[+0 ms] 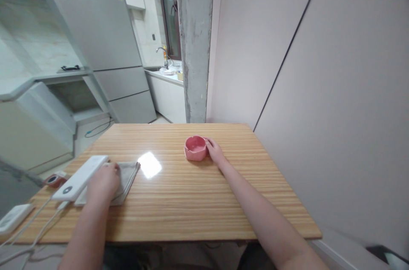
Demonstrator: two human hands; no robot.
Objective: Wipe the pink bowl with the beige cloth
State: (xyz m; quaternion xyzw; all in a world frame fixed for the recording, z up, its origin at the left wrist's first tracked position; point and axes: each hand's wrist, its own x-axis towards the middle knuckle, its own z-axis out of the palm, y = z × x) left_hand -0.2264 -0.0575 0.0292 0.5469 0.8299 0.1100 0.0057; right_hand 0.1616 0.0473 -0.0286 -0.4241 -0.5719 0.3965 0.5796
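Right hand (pixel 215 152): extended far across the wooden table (pixel 198 202), fingers curled against the right side of a pink ashtray (pixel 195 147). The fingertips touch its outer wall and rim; whether the grip closes fully around it cannot be told from this angle. The ashtray sits upright on the table surface, toward the far edge and slightly right of centre.

Left hand (pixel 104 182): resting palm down on a folded grey cloth (pixel 127 178), fingers loosely bent and pressing on the fabric rather than pinching it. The cloth lies flat on the near left part of the table.

Adjacent items: a long white device (pixel 79 178) lies partly over the cloth's left edge, just beside the left hand, with white cables (pixel 35 229) running off toward the near left corner. A small red and white object (pixel 55 180) sits at the left table edge. A second white device (pixel 14 218) lies at the near left corner.

A bright patch of reflected light (pixel 149 165) shows on the table between cloth and ashtray.

Surroundings: a grey refrigerator (pixel 105 40) stands beyond the table on the left, a concrete pillar (pixel 194 40) behind the far edge, a sink with faucet (pixel 164 59) between them, and a plain wall (pixel 319 70) on the right.
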